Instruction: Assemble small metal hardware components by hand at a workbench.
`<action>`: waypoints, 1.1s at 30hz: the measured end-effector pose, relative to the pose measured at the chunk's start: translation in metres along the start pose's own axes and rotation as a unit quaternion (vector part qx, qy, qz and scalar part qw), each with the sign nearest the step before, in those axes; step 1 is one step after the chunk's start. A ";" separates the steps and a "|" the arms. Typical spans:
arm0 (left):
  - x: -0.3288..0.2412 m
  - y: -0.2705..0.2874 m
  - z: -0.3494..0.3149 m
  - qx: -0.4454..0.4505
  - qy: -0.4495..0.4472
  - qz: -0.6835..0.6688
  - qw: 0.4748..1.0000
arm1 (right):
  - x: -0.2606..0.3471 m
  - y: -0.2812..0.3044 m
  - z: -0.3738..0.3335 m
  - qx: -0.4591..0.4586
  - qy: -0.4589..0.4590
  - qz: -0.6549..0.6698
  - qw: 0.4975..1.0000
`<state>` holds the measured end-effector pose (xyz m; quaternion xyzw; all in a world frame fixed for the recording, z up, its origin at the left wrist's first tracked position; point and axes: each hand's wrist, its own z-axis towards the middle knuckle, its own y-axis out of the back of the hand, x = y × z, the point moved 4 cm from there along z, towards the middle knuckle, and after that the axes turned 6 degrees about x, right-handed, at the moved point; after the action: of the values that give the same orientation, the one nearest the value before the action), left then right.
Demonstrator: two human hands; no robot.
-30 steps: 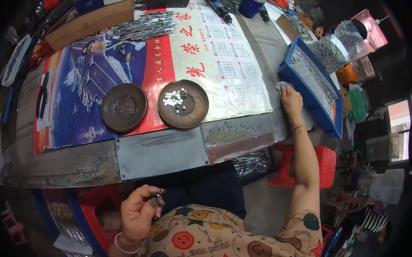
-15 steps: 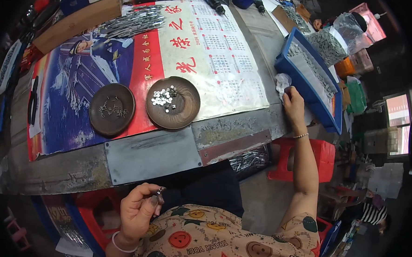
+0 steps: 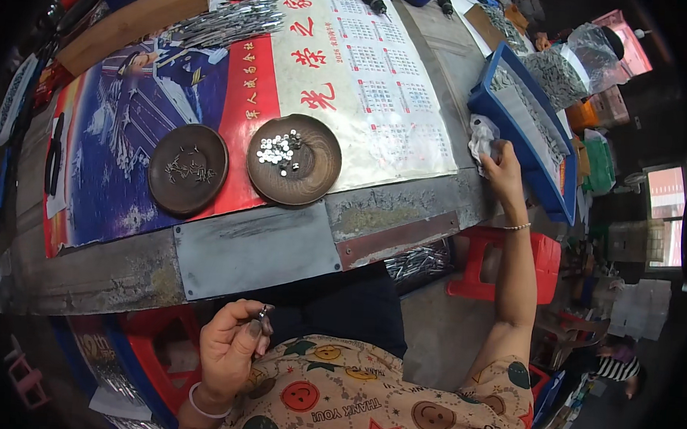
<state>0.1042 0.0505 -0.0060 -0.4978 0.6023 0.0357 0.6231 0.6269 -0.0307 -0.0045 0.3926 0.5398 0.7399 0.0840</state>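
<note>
Low in front of my body, my left hand [image 3: 232, 347] pinches a small shiny metal part [image 3: 262, 313] between thumb and fingertips; its exact kind is too small to tell. My right hand [image 3: 504, 176] reaches out to the right side of the table, fingers curled on a crumpled white wad [image 3: 483, 135], cloth or thin plastic. That wad lies against the near left side of a blue tray [image 3: 511, 134] of small grey metal pieces. Toward the middle sit two round dark wooden dishes: the left dish [image 3: 162, 193] holds thin metal pins, the right dish [image 3: 314, 186] small silvery rings or beads.
A printed calendar poster [image 3: 397, 159] covers much of the table, with a heap of slim metal rods [image 3: 241, 23] on it. Black-handled pliers [image 3: 54, 157] lie at the left edge. Red stools [image 3: 539, 263] stand below the table edge. Bagged parts [image 3: 553, 78] crowd the far right.
My view has shifted slightly. My right hand has moved a little to the right and more of the white wad shows beside its fingers. The left hand keeps its pinch.
</note>
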 end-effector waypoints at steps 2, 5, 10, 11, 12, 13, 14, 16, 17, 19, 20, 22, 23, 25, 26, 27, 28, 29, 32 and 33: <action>0.000 0.001 0.001 -0.004 -0.002 -0.005 1.000 | -0.005 -0.001 0.003 0.070 0.020 -0.051 0.996; 0.003 -0.004 0.004 0.012 0.000 -0.002 1.000 | 0.005 -0.015 0.002 0.002 0.112 -0.196 0.974; 0.008 -0.013 0.005 0.048 0.004 -0.003 0.999 | 0.014 -0.023 0.005 -0.023 0.046 -0.305 0.951; 0.010 -0.013 0.004 0.049 0.003 -0.007 0.999 | 0.014 -0.023 0.004 -0.023 0.048 -0.306 0.951; 0.011 -0.012 0.003 0.048 0.002 -0.011 0.999 | 0.016 -0.023 0.004 -0.021 0.050 -0.300 0.952; 0.011 -0.010 0.002 0.046 0.001 -0.012 0.999 | 0.019 -0.024 0.003 -0.019 0.051 -0.294 0.954; 0.011 -0.009 0.001 0.041 0.001 -0.015 0.999 | 0.021 -0.022 0.001 -0.018 0.053 -0.294 0.954; 0.013 -0.007 -0.001 0.033 0.001 -0.021 0.999 | 0.026 -0.020 -0.005 0.046 0.045 -0.232 0.971; 0.013 -0.005 0.000 0.031 0.000 -0.026 0.999 | 0.023 -0.018 -0.005 0.048 0.047 -0.232 0.970; 0.014 -0.003 0.001 0.031 0.002 -0.034 0.999 | 0.019 -0.011 -0.010 0.087 0.068 -0.136 0.985; 0.013 -0.003 0.001 0.032 0.002 -0.032 0.999 | 0.018 -0.008 -0.013 0.108 0.086 -0.091 0.986; 0.013 -0.004 0.003 0.036 0.004 -0.032 0.999 | 0.024 -0.011 -0.017 0.099 0.091 -0.115 0.984; 0.014 -0.005 0.003 0.043 0.004 -0.027 0.999 | 0.027 -0.012 -0.018 0.090 0.098 -0.137 0.982; 0.014 -0.007 0.003 0.052 0.001 -0.024 0.998 | 0.028 -0.017 -0.015 0.063 0.139 -0.136 0.979; 0.014 -0.009 0.003 0.057 -0.001 -0.026 0.998 | 0.027 -0.018 -0.012 0.061 0.115 -0.189 0.973; 0.014 -0.011 0.002 0.060 -0.003 -0.027 0.998 | 0.027 -0.020 -0.009 0.059 0.092 -0.240 0.965; 0.014 -0.012 0.001 0.059 -0.006 -0.028 0.998 | 0.026 -0.021 -0.005 0.058 0.095 -0.241 0.964; 0.014 -0.013 -0.001 0.062 -0.009 -0.027 0.998 | 0.021 -0.022 -0.001 0.056 0.083 -0.284 0.954; 0.016 -0.011 -0.004 0.066 -0.009 -0.041 0.997 | 0.030 -0.014 0.003 0.087 0.051 -0.342 0.934; 0.015 -0.012 -0.006 0.065 -0.007 -0.046 0.997 | 0.034 -0.010 0.004 0.120 0.032 -0.347 0.929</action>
<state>0.1115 0.0323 -0.0092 -0.4831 0.5757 -0.0288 0.6590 0.6037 -0.0050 0.0037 0.1639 0.7295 0.6063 0.2709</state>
